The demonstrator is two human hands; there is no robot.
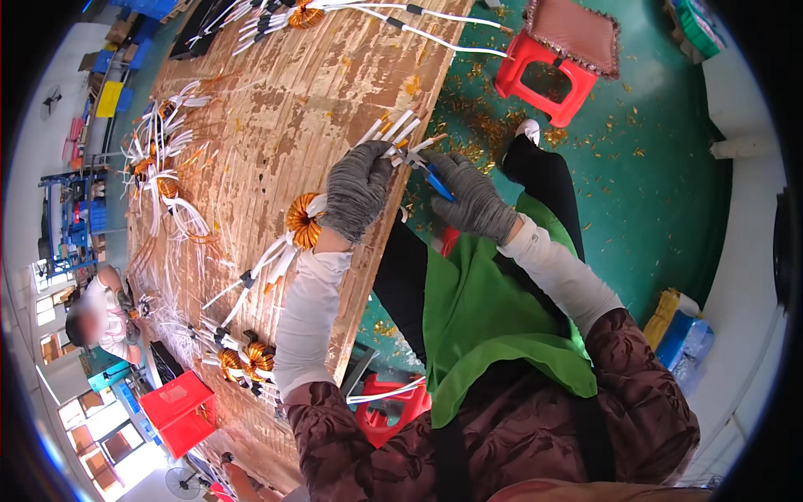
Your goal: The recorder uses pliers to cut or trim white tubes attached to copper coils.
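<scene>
My left hand, in a grey glove, is closed around a bundle of white sleeved wires. Their ends, some showing copper colour, fan out past my fingers at the table's edge. These wires seem to lead to a copper-wound ring coil lying beside my left wrist. In my right hand, also gloved, are small blue-handled pliers. The metal jaws reach in among the wires close to my left fingertips; whether they are closed on a wire cannot be made out.
More coils with white leads lie on the worn wooden table, among them a pair nearer me. A red stool with a cushion stands right. Scraps litter the green floor. A co-worker is at far left, near a red bin.
</scene>
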